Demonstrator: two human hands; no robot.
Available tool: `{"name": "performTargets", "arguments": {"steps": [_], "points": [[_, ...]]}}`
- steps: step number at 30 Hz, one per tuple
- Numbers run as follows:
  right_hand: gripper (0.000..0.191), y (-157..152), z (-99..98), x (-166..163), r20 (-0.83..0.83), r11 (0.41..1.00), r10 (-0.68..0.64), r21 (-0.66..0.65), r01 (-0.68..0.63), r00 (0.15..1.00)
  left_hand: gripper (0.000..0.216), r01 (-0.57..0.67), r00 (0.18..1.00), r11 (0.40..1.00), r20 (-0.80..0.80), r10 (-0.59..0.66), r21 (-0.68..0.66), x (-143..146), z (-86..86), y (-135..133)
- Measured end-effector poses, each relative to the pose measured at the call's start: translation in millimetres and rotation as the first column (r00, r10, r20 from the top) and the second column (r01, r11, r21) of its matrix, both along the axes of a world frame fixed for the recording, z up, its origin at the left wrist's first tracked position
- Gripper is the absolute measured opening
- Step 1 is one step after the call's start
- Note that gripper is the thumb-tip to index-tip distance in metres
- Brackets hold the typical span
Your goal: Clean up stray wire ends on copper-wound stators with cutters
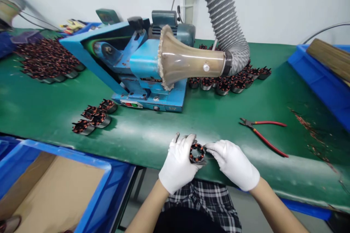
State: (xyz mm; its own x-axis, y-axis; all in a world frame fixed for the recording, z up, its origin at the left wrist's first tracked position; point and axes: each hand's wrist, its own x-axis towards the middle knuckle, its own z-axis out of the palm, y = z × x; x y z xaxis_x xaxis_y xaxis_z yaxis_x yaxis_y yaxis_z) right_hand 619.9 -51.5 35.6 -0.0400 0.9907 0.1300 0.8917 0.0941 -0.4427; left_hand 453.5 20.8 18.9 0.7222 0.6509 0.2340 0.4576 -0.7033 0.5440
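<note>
Stator ring (197,153), wound with copper coils, sits at the near edge of the green bench (164,134), its open bore facing up toward the person and its short axis tilted slightly back. Behind it stands a blue machine (136,69) with a ribbed extraction hose (226,18) and clear funnel. A blue crate (54,182) with cardboard lining hangs at the left. Red-handled cutters (262,133) lie to the right. The gloved left hand (179,164) cups the ring from the side; the right hand (233,164) pinches its rim with the fingertips.
</note>
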Motion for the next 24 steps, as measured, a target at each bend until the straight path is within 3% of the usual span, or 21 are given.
{"name": "performTargets", "arguments": {"steps": [2, 6, 8, 11, 13, 15, 19, 21, 24], "points": [[0.023, -9, 3.1, 12, -0.055, 0.999, -0.046, 0.008, 0.047, 0.997, 0.072, 0.029, 1.0, 0.999, -0.004, -0.029, -0.045, 0, 3.0, 1], [0.028, -27, 20.2, 29, -0.251, 0.954, -0.291, -0.004, 0.299, 0.923, 0.087, 0.059, 0.998, 0.993, -0.014, -0.061, -0.101, -1, 12.7, 3], [0.034, -30, 27.6, 25, -0.252, 0.964, -0.267, -0.063, 0.26, 0.93, 0.104, 0.104, 0.995, 0.99, 0.002, -0.104, -0.1, 0, 20.4, 4], [0.052, -23, 28.7, 8, -0.136, 0.971, -0.09, -0.231, 0.057, 0.987, 0.115, 0.229, 0.973, 0.959, 0.016, -0.229, -0.169, 5, 31.7, 7], [0.065, -15, 23.2, -4, -0.124, 0.946, -0.009, -0.323, -0.032, 0.992, 0.109, 0.275, 0.959, 0.93, 0.002, -0.283, -0.243, 9, 35.5, 11], [0.064, -8, 16.0, -11, -0.131, 0.942, 0.004, -0.331, -0.047, 0.991, 0.094, 0.284, 0.953, 0.919, -0.025, -0.302, -0.274, 13, 35.5, 13], [0.028, -10, 5.4, -14, -0.197, 0.962, -0.142, -0.257, 0.089, 0.97, 0.057, 0.274, 0.947, 0.928, -0.098, -0.306, -0.252, 15, 32.0, 14], [0.021, -13, 3.5, -14, -0.405, 0.945, -0.253, -0.299, 0.134, 0.879, 0.039, 0.27, 0.943, 0.932, -0.13, -0.307, -0.242, 15, 32.3, 13], [0.028, -14, 3.2, -16, -0.703, 0.9, -0.408, -0.418, 0.125, 0.582, 0.02, 0.301, 0.93, 0.936, -0.163, -0.33, -0.184, 15, 34.4, 12]]}}
